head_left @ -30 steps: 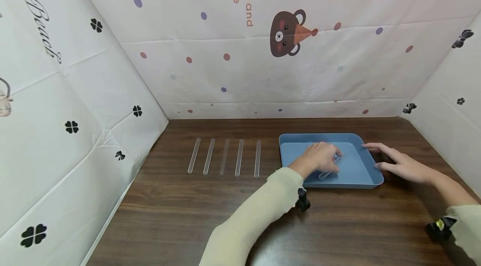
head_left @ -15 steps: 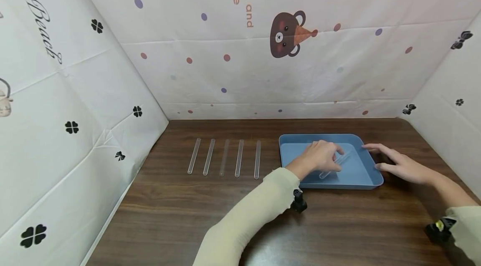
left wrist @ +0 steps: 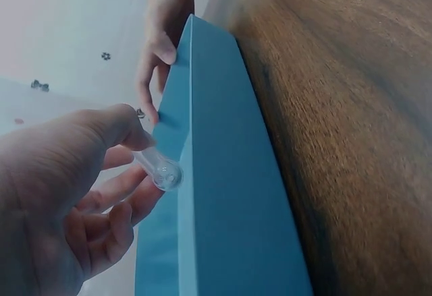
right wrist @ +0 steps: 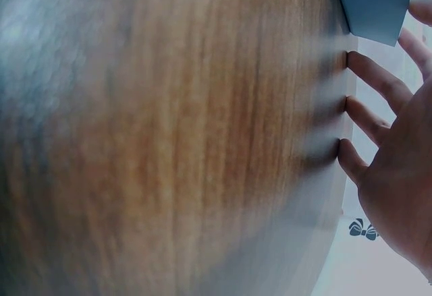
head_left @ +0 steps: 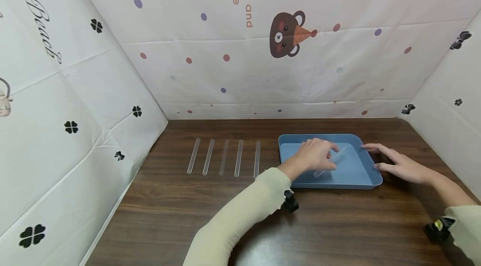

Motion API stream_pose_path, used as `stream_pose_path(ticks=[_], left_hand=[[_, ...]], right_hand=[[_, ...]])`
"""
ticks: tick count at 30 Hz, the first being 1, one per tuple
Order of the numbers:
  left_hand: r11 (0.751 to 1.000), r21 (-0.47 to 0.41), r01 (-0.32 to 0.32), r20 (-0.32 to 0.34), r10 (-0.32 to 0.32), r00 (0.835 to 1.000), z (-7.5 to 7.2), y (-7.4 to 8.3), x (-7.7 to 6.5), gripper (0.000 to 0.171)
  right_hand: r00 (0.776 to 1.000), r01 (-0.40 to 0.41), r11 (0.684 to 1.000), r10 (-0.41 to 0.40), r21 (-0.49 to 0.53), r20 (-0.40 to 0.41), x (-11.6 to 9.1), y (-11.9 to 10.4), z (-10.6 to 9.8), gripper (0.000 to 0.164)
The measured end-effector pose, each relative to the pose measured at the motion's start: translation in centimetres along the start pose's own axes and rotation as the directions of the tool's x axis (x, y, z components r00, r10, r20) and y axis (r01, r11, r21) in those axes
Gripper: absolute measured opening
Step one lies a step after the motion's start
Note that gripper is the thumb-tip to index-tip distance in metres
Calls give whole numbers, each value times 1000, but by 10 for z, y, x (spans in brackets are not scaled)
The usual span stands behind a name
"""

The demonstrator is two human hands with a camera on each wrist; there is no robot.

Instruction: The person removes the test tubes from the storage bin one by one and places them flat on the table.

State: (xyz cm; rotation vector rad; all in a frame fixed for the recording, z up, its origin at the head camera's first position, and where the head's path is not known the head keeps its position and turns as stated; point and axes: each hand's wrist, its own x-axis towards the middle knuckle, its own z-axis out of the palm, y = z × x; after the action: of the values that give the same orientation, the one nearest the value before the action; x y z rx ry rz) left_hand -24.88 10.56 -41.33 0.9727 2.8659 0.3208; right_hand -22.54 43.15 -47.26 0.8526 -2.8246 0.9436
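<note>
In the head view my left hand [head_left: 315, 154] is over the blue tray [head_left: 357, 170], pinching a clear test tube [head_left: 339, 154] between thumb and fingers. The tube lies slanted across the hand. Its rounded end [left wrist: 167, 176] juts past the fingertips in the left wrist view, near the tray's wall. My right hand [head_left: 403, 166] is at the tray's right end, index finger and thumb against its side. In the right wrist view the other fingers [right wrist: 368, 117] are spread, tips on the table. My left hand and forearm hide part of the tray.
Several clear test tubes [head_left: 238, 158] lie side by side in a row on the brown wooden table [head_left: 158, 199], left of the tray. One tube [head_left: 224, 158] in that row looks fainter. Printed white cloth [head_left: 225, 74] walls the table at the back and both sides.
My left hand has lifted slightly and moved a little left, carrying the pinched test tube with it. My right hand stays at the tray's end, and the row of tubes is unchanged.
</note>
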Motion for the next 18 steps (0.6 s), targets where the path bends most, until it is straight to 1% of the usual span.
stream_pose_path(ticks=[7,18], left_hand=[[1000,0,-17,-22,17,1000,-2,-6,-10,53],[999,-15,-37,-85,36,996,-7,-14,-28,52]], right_hand=[[1000,-12,1000,12,-9,-2,0,-1,0,60],[1000,-13,1000,13,-9,-1,-1,-1,-1,60]])
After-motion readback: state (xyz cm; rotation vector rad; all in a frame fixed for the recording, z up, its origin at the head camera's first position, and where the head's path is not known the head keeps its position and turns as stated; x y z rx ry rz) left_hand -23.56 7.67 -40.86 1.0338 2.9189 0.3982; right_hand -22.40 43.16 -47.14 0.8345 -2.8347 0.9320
